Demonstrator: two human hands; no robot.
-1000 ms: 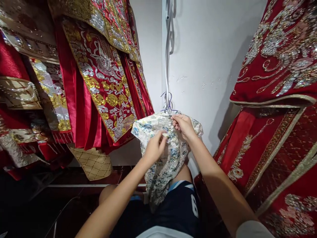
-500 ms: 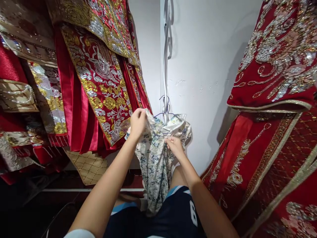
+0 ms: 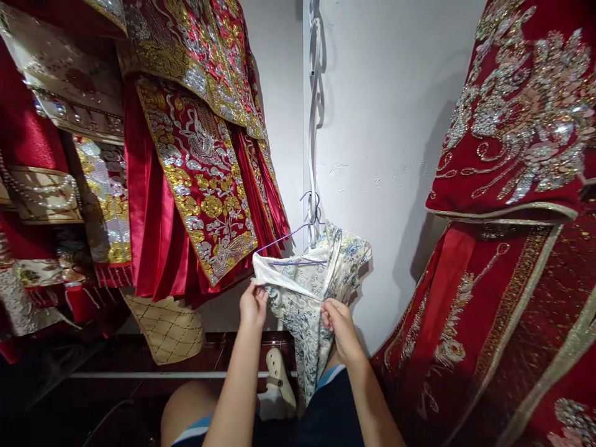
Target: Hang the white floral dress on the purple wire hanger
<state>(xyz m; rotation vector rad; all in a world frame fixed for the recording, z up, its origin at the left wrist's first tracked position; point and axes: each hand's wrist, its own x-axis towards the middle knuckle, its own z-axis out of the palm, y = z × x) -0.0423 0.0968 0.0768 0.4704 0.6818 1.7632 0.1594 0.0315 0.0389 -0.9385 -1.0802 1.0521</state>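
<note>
A white floral dress (image 3: 307, 323) hangs from a thin purple hanger (image 3: 285, 236) in front of the wall. Its right shoulder sits over the hanger, while the hanger's left arm shows bare above the slipped neckline. My left hand (image 3: 254, 304) pinches the dress's left edge just below the hanger's left tip. Closed on the fabric at the front of the neckline is my right hand (image 3: 338, 320). Between both hands the pale neckline edge is stretched taut. The hanger's hook catches on a white hanging strap (image 3: 313, 136).
Red embroidered garments (image 3: 200, 186) with gold and silver sequins hang at the left. Another red beaded gown (image 3: 503, 186) fills the right side. A cream clog (image 3: 278, 375) on a foot and a white floor rail (image 3: 177, 375) lie below.
My left hand has moved down, drawing the dress's left shoulder off the hanger's arm. My right hand has also moved lower, still gripping the front. The hanger has tilted.
</note>
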